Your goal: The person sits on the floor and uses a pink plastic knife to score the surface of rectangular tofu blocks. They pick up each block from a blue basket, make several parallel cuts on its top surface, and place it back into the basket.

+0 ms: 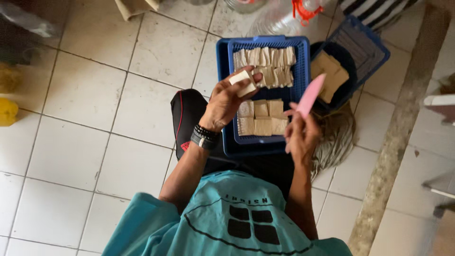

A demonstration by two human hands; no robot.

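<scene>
Left hand (227, 102) pinches a pale block (242, 81) above the blue tray (225, 57); right hand (301, 135) grips a pink knife (310, 96), apparently blade-up, which could nick fingers if the block slips.

Two blue baskets (226, 61) sat on the floor, one pink knife (310, 96) was raised, and six flat tofu squares (261, 118) lay in a block.

The tray (225, 57) rests on the person's knees above the tiled floor (95, 118). Inside it, upright pieces (265, 59) fill the far edge and flat pieces (260, 118) lie at the near edge. A basket (365, 45) stands just beside its far right corner, and squares (332, 76) lie in a bowl in front of that basket.
</scene>
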